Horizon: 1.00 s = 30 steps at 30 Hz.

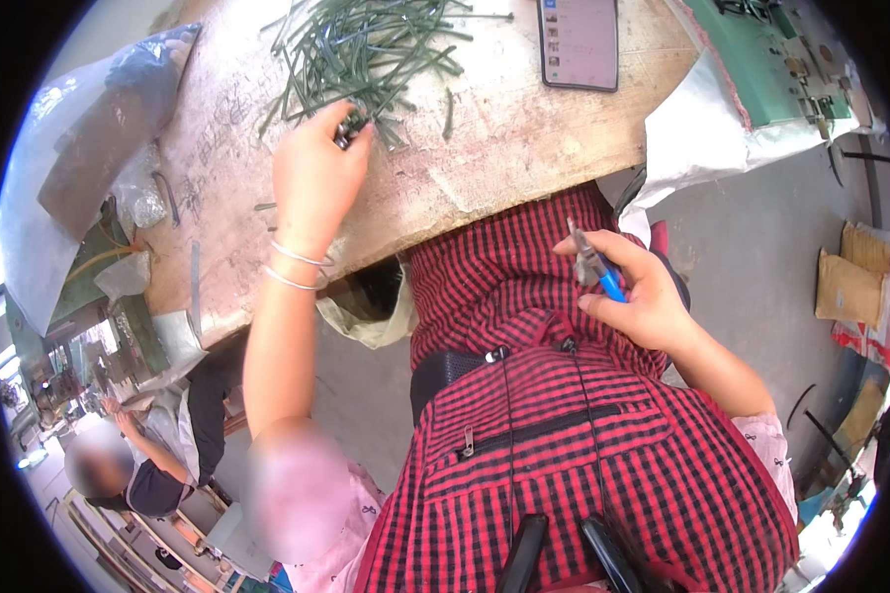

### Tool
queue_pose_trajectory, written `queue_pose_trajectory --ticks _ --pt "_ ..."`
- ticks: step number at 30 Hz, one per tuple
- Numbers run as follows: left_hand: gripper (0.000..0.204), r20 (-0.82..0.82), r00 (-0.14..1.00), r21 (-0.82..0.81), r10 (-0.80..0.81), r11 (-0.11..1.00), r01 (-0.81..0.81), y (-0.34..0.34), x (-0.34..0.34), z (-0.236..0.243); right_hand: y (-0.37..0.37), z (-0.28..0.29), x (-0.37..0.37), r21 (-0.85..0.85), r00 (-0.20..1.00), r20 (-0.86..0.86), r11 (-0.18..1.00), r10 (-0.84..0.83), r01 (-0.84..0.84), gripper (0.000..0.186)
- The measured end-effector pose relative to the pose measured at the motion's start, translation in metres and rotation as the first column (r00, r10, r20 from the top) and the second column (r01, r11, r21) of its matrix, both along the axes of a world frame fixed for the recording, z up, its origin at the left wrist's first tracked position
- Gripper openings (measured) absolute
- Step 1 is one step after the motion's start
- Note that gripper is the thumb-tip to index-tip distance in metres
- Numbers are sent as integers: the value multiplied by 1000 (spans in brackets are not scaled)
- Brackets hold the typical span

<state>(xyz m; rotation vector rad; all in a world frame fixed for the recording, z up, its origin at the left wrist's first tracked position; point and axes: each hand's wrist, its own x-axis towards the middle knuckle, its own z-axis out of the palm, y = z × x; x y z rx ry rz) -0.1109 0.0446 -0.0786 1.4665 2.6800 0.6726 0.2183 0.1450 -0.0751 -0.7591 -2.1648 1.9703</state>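
Green strips (366,57), seemingly dozens; one tool (610,284)

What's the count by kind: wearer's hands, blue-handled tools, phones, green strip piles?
Hands: 2 (left hand, right hand)
Blue-handled tool: 1
Phone: 1
Green strip pile: 1 (strips too tangled to count)
Total: 5

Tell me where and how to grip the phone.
Probably by both long edges at its near end, coming from the near side: the phone lies flat, screen up, that short end nearest, with the green strips off to its left.
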Motion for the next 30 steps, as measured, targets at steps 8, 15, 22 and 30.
queue_pose_trajectory --ticks 8,15,22,30 --pt "25 902 421 210 -98 950 -229 1 -30 89 11 -30 -24 -929 996 -64 360 65 -84 55" --pt "47 938 227 325 -263 895 -305 -45 109 59 8 13 -26 47 972 226 996 69 -81 75" --pt "42 969 41 245 -245 910 -334 -45 127 45 21 43 -45 674 997 2 737 76 -58 54" --pt "35 990 -105 48 -98 915 -401 -61 120 54 0 51 -50 828 987 113 538 118 -159 64"
